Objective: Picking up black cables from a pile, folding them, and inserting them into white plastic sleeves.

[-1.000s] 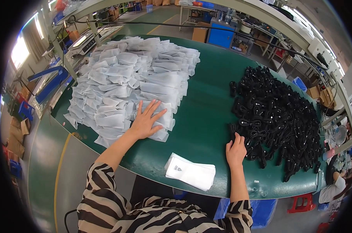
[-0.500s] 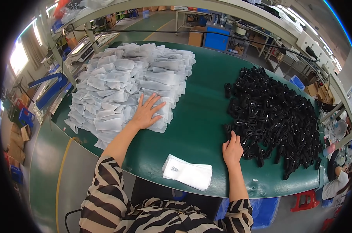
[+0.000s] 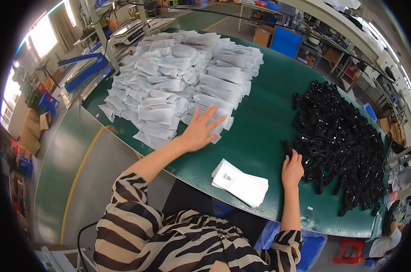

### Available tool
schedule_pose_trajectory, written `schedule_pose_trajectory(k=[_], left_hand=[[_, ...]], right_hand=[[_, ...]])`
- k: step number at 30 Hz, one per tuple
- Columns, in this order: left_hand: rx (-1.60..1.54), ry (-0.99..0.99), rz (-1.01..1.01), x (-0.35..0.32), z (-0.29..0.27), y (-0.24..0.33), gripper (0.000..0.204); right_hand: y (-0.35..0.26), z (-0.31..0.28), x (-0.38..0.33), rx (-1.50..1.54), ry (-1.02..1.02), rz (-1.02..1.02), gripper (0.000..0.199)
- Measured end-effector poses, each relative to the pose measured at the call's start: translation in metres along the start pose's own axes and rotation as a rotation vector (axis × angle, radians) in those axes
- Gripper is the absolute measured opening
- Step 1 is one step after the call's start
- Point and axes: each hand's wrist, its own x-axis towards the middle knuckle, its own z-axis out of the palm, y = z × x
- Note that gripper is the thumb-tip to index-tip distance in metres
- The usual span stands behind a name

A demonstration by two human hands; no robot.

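Observation:
My left hand [image 3: 200,129] lies with fingers spread over the near right edge of a wide heap of whitish translucent pouches [image 3: 162,93]. Nothing is gripped in it. On the right, my right hand [image 3: 292,170] has its fingers curled around the near end of a bundled black cable [image 3: 287,147], at the left edge of a large pile of similar black cables [image 3: 341,145]. Part of the held cable is hidden by the fingers. Between my forearms, near the table's front edge, sits a slightly fanned stack of flat white pouches [image 3: 240,182] with a small dark print.
The green tabletop [image 3: 264,104] has a curved-looking front edge. A metal frame post [image 3: 99,34] rises at the far left, and a beam with a dark cord crosses above the far side. A red stool [image 3: 349,251] stands below the table at right.
The view has turned, so the table's contents appear farther right. My left hand has drawn back slightly toward me over the pouches. My right hand stays at the same cable.

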Motion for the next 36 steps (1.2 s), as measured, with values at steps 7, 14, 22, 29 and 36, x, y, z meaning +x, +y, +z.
schedule_pose_trajectory(k=[7,14,22,29,36], left_hand=[[-0.646,0.136,0.069,-0.053,-0.024,0.113,0.039],[-0.847,-0.057,0.268,-0.019,0.021,0.176,0.019],[-0.728,-0.091,0.251,-0.014,0.039,0.192,0.012],[-0.855,-0.191,0.035,-0.009,0.033,0.194,0.009],[-0.667,-0.066,0.192,-0.012,0.036,0.199,0.01]], right_hand=[[-0.016,-0.025,-0.014,0.741,-0.13,0.442,0.025],[-0.035,-0.073,-0.079,0.799,-0.127,0.43,0.033],[-0.048,-0.114,-0.12,0.545,0.027,0.072,0.043],[-0.052,-0.125,-0.134,0.473,-0.032,0.001,0.045],[-0.058,-0.116,-0.136,0.508,0.022,0.08,0.046]])
